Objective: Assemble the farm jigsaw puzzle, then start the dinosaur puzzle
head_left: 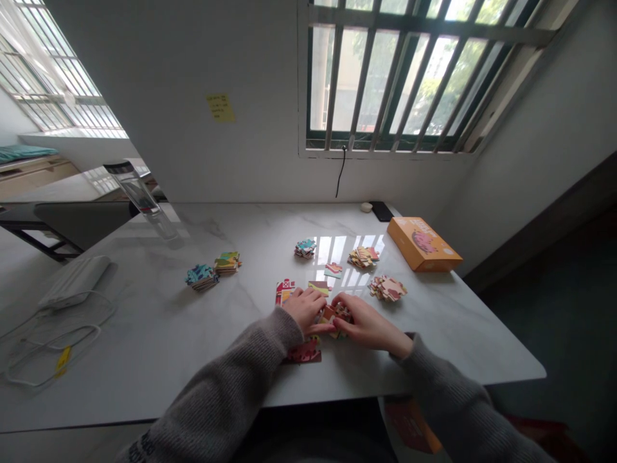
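In the head view, my left hand (308, 310) bends over jigsaw pieces near the table's front edge, thumb and fingers around the side of a small reddish-brown jigsaw piece (328, 314). Facing it, my right hand (367, 321) closes thumb and fingers on the jigsaw pieces between the hands. My fingers partly cover them. A red piece with a white pattern (284, 285) shows beyond my left hand, and dark red pieces (306, 352) lie under its wrist. An olive-yellow piece (319, 287) and a single pink-and-teal piece (333, 269) lie farther back.
Stacks of jigsaw pieces stand around: blue (201, 276), green-orange (228, 262), teal (305, 248), yellow (363, 256) and pale pink (388, 288). An orange box (422, 244) and a black phone (382, 211) are back right. A clear bottle (139, 193) and white cable (99, 331) are left.
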Available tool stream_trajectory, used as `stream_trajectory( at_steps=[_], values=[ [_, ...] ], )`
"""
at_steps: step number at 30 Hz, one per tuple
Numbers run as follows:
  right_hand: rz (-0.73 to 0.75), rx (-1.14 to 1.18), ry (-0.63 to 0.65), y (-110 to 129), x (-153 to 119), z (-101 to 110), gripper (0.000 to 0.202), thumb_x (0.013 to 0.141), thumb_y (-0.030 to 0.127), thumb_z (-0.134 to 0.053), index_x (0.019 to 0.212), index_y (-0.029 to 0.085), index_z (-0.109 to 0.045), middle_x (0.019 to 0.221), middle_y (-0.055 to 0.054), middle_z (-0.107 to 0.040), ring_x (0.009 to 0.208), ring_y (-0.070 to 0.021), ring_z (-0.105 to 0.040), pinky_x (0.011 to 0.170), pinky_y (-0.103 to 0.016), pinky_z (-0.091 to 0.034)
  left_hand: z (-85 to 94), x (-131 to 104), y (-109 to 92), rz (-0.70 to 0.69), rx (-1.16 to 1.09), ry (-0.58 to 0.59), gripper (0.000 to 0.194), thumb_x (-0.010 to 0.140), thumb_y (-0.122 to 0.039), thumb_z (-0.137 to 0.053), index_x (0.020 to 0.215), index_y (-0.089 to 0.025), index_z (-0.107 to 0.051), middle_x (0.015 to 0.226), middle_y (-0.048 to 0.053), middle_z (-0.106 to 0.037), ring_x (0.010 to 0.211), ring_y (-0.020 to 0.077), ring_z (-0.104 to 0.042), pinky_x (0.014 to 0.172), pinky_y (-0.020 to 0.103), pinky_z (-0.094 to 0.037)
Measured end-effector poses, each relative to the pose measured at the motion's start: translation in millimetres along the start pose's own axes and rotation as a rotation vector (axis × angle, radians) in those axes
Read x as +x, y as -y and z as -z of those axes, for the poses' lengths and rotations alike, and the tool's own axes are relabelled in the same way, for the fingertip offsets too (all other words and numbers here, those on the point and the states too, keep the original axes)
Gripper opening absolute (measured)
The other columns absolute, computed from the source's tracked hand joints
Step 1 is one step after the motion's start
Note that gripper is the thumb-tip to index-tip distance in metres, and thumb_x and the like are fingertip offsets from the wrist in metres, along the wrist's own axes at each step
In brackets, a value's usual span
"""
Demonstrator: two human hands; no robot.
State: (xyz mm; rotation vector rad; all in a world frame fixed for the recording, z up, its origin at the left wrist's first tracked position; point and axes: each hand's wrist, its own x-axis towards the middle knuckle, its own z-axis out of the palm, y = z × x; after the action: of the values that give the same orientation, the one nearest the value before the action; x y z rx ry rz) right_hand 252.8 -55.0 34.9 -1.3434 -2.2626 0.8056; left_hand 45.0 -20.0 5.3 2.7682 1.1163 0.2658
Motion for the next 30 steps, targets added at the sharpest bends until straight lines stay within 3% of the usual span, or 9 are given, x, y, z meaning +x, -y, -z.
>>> stream_trajectory(
  at_steps=[4,7,13,22,25,28,30],
  values=[
    [0.005,0.133,-0.01,1,1,0,0.012,0.087,0.025,-0.058,0.099,0.019,-0.059,0.095,-0.004,-0.063,0.082,-0.0181,-0.058,0.074,-0.03,-0.047,-1.5,1,0,-0.004,0.006,-0.01,0.047,0.086,-0.063,-0.061,0.1,-0.018,-0.06,0.119,0.01,-0.065,0.111,0.0294,-0.057,0.088,0.041,-0.039],
    [0.021,0.128,-0.03,3,0,-1,0.015,0.089,0.025,-0.057,0.103,0.019,-0.061,0.102,-0.006,-0.062,0.089,-0.0194,-0.06,0.082,-0.033,-0.049,-3.1,1,-1,0.002,0.002,-0.01,0.049,0.083,-0.063,-0.064,0.101,-0.018,-0.058,0.109,0.009,-0.066,0.104,0.0285,-0.058,0.085,0.04,-0.039],
    [-0.033,-0.121,-0.076,-1,-7,-4,0.054,0.09,0.032,-0.063,0.14,0.017,-0.048,0.123,-0.014,-0.061,0.115,-0.0305,-0.052,0.102,-0.047,-0.042,-5.3,3,0,0.009,-0.003,-0.014,0.051,0.079,-0.064,-0.068,0.099,-0.019,-0.056,0.112,0.009,-0.065,0.106,0.0292,-0.057,0.086,0.04,-0.039],
    [-0.003,-0.166,0.027,1,-4,4,0.041,0.09,0.037,-0.064,0.127,0.019,-0.06,0.111,-0.012,-0.068,0.104,-0.03,-0.058,0.093,-0.045,-0.047,-2.2,3,-1,0.019,0.0,0.011,0.05,0.08,-0.063,-0.067,0.101,-0.018,-0.056,0.11,0.009,-0.065,0.106,0.0298,-0.057,0.086,0.041,-0.04],
    [0.062,-0.09,0.028,-1,-5,4,0.044,0.09,0.037,-0.064,0.131,0.021,-0.057,0.12,-0.012,-0.066,0.111,-0.0302,-0.058,0.097,-0.047,-0.046,-0.3,3,-3,0.048,-0.052,0.021,0.053,0.079,-0.061,-0.071,0.107,-0.018,-0.056,0.111,0.01,-0.066,0.106,0.0302,-0.058,0.087,0.041,-0.04],
    [0.167,0.062,0.025,-5,-8,1,0.052,0.092,0.029,-0.061,0.141,0.023,-0.045,0.137,-0.011,-0.058,0.124,-0.0277,-0.054,0.107,-0.046,-0.043,0.2,4,-4,0.063,-0.133,0.002,0.063,0.077,-0.057,-0.075,0.121,-0.018,-0.052,0.118,0.011,-0.065,0.109,0.0305,-0.058,0.089,0.041,-0.041],
    [0.214,0.122,0.005,-8,-9,-1,0.055,0.093,0.023,-0.056,0.144,0.025,-0.039,0.143,-0.011,-0.053,0.131,-0.0261,-0.051,0.111,-0.046,-0.04,-0.2,4,-3,0.034,-0.167,0.003,0.061,0.077,-0.054,-0.076,0.121,-0.019,-0.053,0.123,0.011,-0.064,0.112,0.0308,-0.057,0.09,0.041,-0.042]
  ],
)
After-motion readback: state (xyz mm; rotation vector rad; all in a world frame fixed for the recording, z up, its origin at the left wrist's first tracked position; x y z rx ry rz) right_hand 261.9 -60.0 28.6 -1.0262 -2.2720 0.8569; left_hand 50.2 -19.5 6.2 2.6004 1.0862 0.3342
